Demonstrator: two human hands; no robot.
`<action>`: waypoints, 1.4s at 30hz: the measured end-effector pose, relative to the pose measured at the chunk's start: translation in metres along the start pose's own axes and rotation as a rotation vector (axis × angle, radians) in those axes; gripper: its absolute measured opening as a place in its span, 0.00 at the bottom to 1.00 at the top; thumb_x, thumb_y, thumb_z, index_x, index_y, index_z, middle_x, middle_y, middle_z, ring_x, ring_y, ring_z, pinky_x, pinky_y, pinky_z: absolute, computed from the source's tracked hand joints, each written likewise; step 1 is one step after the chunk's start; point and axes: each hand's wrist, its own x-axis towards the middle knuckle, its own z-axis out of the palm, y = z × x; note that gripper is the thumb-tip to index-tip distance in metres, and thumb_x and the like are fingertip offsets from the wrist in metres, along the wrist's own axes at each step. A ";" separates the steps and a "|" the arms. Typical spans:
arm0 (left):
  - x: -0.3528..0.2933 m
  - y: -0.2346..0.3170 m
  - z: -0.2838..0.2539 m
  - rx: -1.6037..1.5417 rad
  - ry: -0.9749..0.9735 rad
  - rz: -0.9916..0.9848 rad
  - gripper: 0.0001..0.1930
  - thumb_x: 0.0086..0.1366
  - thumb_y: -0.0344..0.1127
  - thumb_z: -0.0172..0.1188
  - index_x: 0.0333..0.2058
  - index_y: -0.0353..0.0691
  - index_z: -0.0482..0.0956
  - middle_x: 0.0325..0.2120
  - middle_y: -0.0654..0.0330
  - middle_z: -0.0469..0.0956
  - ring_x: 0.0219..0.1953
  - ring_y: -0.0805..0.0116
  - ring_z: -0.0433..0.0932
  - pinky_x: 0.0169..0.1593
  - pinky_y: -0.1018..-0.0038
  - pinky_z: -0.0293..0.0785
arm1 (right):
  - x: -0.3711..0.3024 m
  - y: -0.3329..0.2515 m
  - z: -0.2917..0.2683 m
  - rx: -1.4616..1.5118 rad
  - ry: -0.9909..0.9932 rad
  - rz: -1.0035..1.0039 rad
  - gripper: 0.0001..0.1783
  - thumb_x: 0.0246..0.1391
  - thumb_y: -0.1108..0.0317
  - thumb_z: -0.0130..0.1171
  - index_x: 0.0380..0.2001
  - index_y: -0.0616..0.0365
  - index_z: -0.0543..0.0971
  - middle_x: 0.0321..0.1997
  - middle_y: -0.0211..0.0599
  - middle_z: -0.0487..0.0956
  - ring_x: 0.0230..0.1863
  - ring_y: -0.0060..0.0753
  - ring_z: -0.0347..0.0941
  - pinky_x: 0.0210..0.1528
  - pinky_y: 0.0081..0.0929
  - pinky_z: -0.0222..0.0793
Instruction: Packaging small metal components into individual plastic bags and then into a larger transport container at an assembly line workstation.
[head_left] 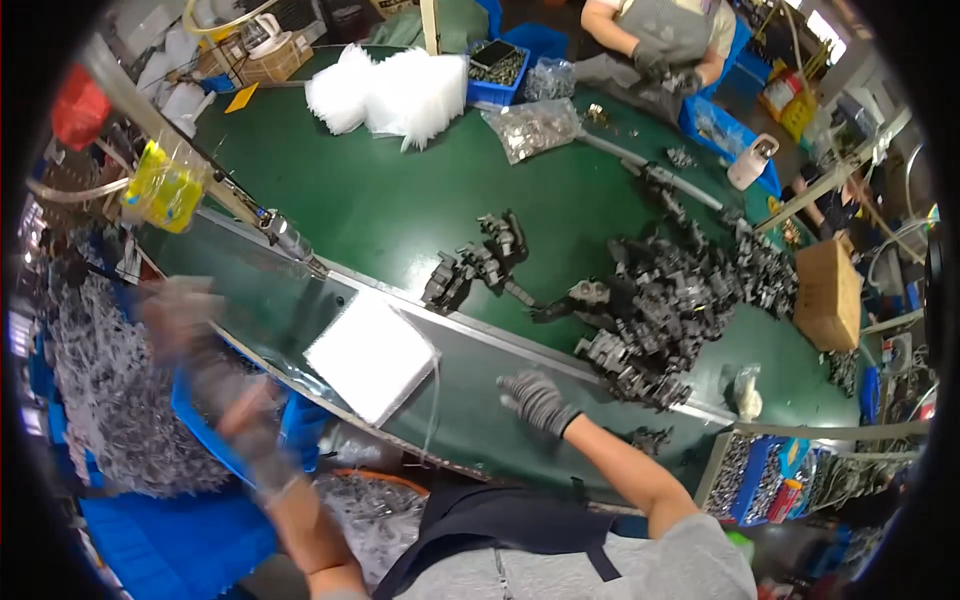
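My left hand (pixel 180 310), in a grey glove, is smeared by motion over the left edge of the bench, above a blue bin (pixel 205 430) and a heap of clear plastic bags (pixel 120 390). Its fingers cannot be made out. In a grey striped glove, my right hand (pixel 540 402) hovers at or just over the lower green ledge (pixel 470 425), fingers loosely stretched leftward and holding nothing visible. Between the hands lies a square white stack of thin sheets (pixel 372 357). Beyond it sits a small cluster of dark metal parts (pixel 478 262).
A large pile of dark metal parts (pixel 665 310) covers the bench's right side, near a cardboard box (pixel 828 295). White foam bundles (pixel 390 95), a blue bin of small parts (pixel 497 72) and a bagged batch (pixel 530 128) stand at the back. A power screwdriver (pixel 287 238) hangs left. A gloved co-worker (pixel 665 60) sits opposite.
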 end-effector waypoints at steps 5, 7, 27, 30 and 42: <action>0.068 0.077 0.085 0.321 -0.318 0.075 0.53 0.45 0.62 0.65 0.66 0.44 0.54 0.67 0.46 0.49 0.67 0.42 0.50 0.67 0.44 0.37 | 0.075 0.022 -0.023 -0.054 0.420 0.098 0.23 0.51 0.55 0.59 0.49 0.51 0.73 0.49 0.43 0.73 0.52 0.46 0.66 0.53 0.44 0.61; 0.056 0.067 0.103 0.308 -0.385 0.031 0.52 0.46 0.61 0.65 0.66 0.44 0.55 0.67 0.46 0.49 0.68 0.43 0.49 0.67 0.43 0.36 | 0.103 0.042 -0.032 -0.105 0.523 0.199 0.24 0.49 0.55 0.60 0.49 0.50 0.74 0.49 0.42 0.73 0.51 0.46 0.67 0.53 0.43 0.61; 0.184 0.184 0.269 -1.782 -0.430 -1.603 0.26 0.62 0.53 0.62 0.51 0.41 0.72 0.47 0.60 0.75 0.49 0.64 0.74 0.52 0.63 0.72 | 0.077 0.022 -0.044 -0.125 0.506 0.273 0.08 0.49 0.61 0.57 0.29 0.51 0.75 0.28 0.37 0.76 0.26 0.40 0.74 0.30 0.37 0.69; 0.179 0.185 0.288 -1.959 -0.689 -1.403 0.24 0.62 0.53 0.61 0.47 0.42 0.73 0.41 0.64 0.77 0.40 0.64 0.77 0.44 0.64 0.76 | 0.049 0.017 -0.033 -0.190 0.459 0.188 0.09 0.49 0.60 0.58 0.31 0.51 0.76 0.25 0.36 0.76 0.27 0.39 0.74 0.31 0.38 0.69; 0.139 0.239 0.265 -1.589 -0.355 -0.741 0.29 0.62 0.59 0.59 0.49 0.39 0.72 0.39 0.61 0.77 0.38 0.71 0.76 0.40 0.74 0.74 | 0.058 0.002 -0.054 0.397 0.757 0.348 0.14 0.48 0.56 0.63 0.32 0.54 0.79 0.26 0.40 0.76 0.30 0.45 0.74 0.35 0.40 0.70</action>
